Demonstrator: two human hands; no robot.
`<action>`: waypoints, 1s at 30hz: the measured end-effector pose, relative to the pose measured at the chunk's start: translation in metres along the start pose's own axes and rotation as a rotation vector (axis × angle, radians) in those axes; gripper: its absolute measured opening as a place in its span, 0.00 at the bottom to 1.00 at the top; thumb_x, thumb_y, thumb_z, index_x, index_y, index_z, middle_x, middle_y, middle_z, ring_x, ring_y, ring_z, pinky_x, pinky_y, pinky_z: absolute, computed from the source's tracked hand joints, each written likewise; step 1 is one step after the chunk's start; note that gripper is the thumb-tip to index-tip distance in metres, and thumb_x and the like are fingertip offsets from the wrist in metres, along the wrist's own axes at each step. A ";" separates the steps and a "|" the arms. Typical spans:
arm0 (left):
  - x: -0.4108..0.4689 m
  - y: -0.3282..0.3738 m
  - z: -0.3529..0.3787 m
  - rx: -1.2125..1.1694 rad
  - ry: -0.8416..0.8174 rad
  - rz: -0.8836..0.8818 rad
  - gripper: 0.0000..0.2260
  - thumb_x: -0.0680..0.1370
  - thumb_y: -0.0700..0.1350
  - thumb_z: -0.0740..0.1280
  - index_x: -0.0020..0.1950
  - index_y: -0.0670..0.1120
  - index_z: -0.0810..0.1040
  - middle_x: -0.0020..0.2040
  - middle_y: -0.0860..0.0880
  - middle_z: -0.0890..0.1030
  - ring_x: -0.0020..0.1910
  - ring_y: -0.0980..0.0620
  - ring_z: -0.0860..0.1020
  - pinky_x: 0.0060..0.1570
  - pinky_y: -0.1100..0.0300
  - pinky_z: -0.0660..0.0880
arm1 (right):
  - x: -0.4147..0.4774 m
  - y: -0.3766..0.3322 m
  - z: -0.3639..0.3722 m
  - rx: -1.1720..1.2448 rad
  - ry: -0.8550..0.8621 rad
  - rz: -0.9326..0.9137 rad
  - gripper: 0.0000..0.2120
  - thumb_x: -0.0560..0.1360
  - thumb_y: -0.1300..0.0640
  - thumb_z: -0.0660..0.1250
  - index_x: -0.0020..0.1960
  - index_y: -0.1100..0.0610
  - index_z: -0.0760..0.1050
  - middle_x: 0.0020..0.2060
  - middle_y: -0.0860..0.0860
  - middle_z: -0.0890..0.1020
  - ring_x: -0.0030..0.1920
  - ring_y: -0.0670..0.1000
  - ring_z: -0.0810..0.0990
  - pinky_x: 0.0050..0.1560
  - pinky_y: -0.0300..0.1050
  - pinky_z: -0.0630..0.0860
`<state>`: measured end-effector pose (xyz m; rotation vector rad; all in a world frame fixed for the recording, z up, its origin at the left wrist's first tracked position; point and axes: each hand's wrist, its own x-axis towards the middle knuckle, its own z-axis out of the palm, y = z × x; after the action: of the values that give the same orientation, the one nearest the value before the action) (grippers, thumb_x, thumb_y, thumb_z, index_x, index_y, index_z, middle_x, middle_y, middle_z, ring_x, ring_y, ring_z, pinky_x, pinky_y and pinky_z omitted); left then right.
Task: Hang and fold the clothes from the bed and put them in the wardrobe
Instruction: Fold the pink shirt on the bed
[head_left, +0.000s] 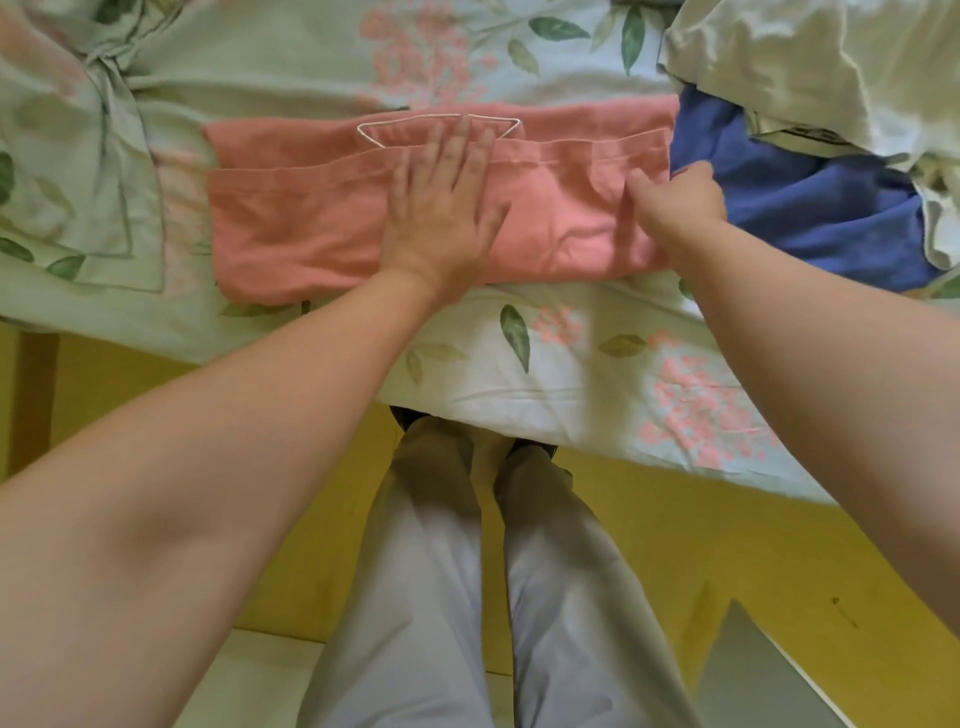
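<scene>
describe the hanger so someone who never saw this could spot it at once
On the floral bedsheet lies a folded salmon-pink garment under the flat left hand. At its far edge sits the hanger, the only thin white wire outline among soft cloth.

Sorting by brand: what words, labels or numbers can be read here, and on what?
Nothing readable.
A strip on the cream garment bears dark marks, too blurred to read.
The pink garment, blue garment and floral sheet show no text.

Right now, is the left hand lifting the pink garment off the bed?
No, the left hand lies flat, fingers straight, pressing the pink garment onto the bedsheet.
</scene>
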<state>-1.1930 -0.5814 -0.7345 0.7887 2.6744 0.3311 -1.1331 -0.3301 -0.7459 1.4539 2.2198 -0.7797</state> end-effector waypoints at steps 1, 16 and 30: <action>0.009 0.004 0.008 0.014 -0.030 -0.026 0.31 0.83 0.61 0.49 0.84 0.50 0.51 0.84 0.49 0.50 0.82 0.47 0.47 0.79 0.44 0.44 | 0.005 0.002 0.000 0.030 -0.014 -0.025 0.33 0.76 0.36 0.64 0.70 0.59 0.68 0.66 0.57 0.77 0.66 0.60 0.75 0.63 0.52 0.73; 0.016 0.023 0.044 0.037 -0.039 -0.115 0.35 0.80 0.64 0.37 0.84 0.48 0.44 0.84 0.51 0.45 0.82 0.50 0.42 0.79 0.47 0.39 | -0.076 -0.007 -0.050 0.217 0.082 -0.481 0.17 0.79 0.39 0.61 0.53 0.54 0.73 0.45 0.47 0.79 0.47 0.52 0.77 0.45 0.46 0.68; -0.020 0.058 0.018 -1.159 0.198 -0.625 0.15 0.82 0.36 0.63 0.68 0.38 0.77 0.67 0.42 0.79 0.68 0.45 0.75 0.72 0.52 0.69 | -0.161 -0.062 -0.059 0.412 0.037 -0.531 0.11 0.81 0.44 0.65 0.50 0.52 0.72 0.35 0.39 0.75 0.35 0.29 0.74 0.35 0.25 0.67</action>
<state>-1.1423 -0.5434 -0.7282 -0.4260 2.1260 1.5806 -1.1268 -0.4270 -0.5912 1.0308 2.6199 -1.4589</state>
